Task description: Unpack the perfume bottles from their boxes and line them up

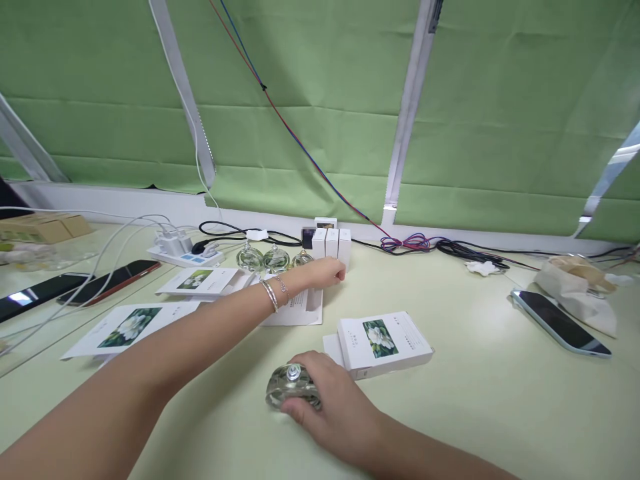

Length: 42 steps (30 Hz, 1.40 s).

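Near the front of the table my right hand is closed around a round clear glass perfume bottle, whose silver spray top points up uncapped. My left hand reaches far forward, fingers curled down just in front of upright small white boxes; whatever it grips, if anything, is hidden. Several more round glass bottles stand beyond my left forearm. To the right of the held bottle lies a white flat box with a white flower picture.
White flower-printed cartons lie under and left of my left arm. Phones and white cables are at the left, by a power strip. Another phone and a cloth bag lie right. Coiled cables run along the back.
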Tool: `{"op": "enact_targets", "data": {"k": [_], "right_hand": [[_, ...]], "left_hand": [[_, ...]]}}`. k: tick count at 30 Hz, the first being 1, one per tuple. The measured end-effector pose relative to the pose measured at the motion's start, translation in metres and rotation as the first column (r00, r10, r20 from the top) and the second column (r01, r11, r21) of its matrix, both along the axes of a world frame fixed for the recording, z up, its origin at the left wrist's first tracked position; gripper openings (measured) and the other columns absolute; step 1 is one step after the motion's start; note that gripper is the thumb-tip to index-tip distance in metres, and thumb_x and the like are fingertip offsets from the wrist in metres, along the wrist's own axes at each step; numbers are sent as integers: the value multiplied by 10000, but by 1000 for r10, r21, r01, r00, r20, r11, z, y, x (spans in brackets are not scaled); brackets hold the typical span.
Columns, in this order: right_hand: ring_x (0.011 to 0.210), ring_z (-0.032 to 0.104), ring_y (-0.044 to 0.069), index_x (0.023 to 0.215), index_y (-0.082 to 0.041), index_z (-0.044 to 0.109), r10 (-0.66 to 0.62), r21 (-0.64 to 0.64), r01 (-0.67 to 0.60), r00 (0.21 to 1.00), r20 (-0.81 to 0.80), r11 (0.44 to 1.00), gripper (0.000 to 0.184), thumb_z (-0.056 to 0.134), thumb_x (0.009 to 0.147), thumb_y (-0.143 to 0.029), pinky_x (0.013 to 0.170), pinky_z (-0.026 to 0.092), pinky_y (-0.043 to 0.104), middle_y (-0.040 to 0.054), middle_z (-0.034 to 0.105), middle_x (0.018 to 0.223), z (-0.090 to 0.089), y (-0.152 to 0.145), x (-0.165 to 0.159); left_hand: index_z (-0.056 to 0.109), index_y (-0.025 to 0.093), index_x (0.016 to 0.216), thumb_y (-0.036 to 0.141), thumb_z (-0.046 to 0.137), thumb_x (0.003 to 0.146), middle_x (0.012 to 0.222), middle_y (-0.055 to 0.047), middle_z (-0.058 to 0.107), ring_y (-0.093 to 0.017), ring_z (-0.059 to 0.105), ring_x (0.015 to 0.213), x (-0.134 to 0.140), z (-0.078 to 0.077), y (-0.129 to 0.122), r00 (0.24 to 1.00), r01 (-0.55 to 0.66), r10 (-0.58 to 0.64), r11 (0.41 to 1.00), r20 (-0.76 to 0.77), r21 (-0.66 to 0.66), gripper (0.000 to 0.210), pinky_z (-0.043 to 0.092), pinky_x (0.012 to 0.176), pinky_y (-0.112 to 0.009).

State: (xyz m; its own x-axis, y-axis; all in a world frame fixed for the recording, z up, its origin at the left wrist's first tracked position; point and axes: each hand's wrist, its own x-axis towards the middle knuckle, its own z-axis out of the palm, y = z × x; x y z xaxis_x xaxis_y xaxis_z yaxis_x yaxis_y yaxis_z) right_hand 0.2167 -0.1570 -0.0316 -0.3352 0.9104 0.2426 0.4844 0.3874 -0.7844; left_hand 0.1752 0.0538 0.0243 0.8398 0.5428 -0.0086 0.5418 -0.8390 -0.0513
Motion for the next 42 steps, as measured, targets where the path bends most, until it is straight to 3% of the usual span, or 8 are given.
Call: {"op": "enact_targets", "data": {"k": [6, 11, 16, 20, 24, 30, 36, 42], "right_hand": [[953, 517, 196, 1070, -209, 494, -13, 19, 13, 1000, -2, 1000, 278, 551, 802, -257, 822, 432, 327, 48, 571, 1043, -4, -2, 0], [925, 544, 185, 1076, -197, 495, -12, 193, 21, 999, -46, 981, 298, 571, 792, -250, 813, 442, 304, 55, 595, 1020, -5, -7, 1], [880, 563, 193, 1101, -222, 472, -153, 500, 226, 971, -183, 836, 298, 542, 818, -284, 766, 448, 313, 60, 608, 983, 19, -7, 18], [895, 553, 225, 1028, -206, 542, -507, 438, 504, 853, -121, 744, 263, 542, 805, -345, 749, 431, 330, 77, 602, 987, 53, 32, 52], [919, 552, 218, 1004, -180, 591, -622, 294, 556, 749, 229, 778, 286, 608, 730, -258, 769, 400, 290, 77, 604, 994, 56, 98, 82], [800, 593, 188, 868, -159, 626, -586, 192, 556, 733, 347, 809, 202, 648, 695, -259, 664, 385, 236, 43, 651, 821, 24, 165, 81], [949, 552, 226, 1082, -97, 527, -631, 227, 591, 686, 362, 774, 339, 532, 777, -245, 765, 399, 300, 138, 592, 1031, 10, 162, 72], [734, 568, 155, 914, -180, 617, -371, 135, 352, 785, 496, 926, 207, 611, 716, -241, 669, 410, 238, 32, 631, 847, 9, 134, 57]], "left_hand": [[664, 194, 757, 108, 571, 712, 794, -32, 695, -187, 630, 777, -5, -19, -2, 999, -9, 12, 997, -31, 75, 135, 410, 788, -291], [662, 177, 725, 98, 595, 705, 767, -56, 697, -207, 632, 808, -8, -25, -6, 1000, -22, 25, 993, -19, 112, 106, 384, 831, -322], [657, 170, 766, 168, 589, 745, 867, -67, 694, -229, 624, 869, -12, -1, -18, 992, -72, 59, 991, 114, 114, 71, 395, 820, -332], [618, 183, 926, 231, 433, 864, 974, -43, 666, -187, 602, 916, -38, 28, -35, 938, -148, 105, 983, 330, 108, 201, 418, 781, -278], [596, 184, 935, 227, 355, 901, 965, -24, 657, -169, 589, 902, -76, 24, -64, 870, -218, 155, 973, 468, 82, 247, 427, 770, -268], [595, 201, 898, 188, 408, 878, 919, -10, 665, -187, 573, 890, -108, -22, -92, 821, -198, 146, 980, 552, 35, 188, 406, 803, -327], [587, 204, 901, 191, 395, 882, 909, -24, 666, -185, 567, 906, -113, -34, -90, 713, -173, 84, 983, 696, 58, 193, 380, 838, -340], [587, 204, 900, 195, 402, 878, 897, -21, 669, -189, 573, 880, -112, -35, -90, 683, -165, 73, 985, 727, 56, 187, 389, 813, -341]]}}
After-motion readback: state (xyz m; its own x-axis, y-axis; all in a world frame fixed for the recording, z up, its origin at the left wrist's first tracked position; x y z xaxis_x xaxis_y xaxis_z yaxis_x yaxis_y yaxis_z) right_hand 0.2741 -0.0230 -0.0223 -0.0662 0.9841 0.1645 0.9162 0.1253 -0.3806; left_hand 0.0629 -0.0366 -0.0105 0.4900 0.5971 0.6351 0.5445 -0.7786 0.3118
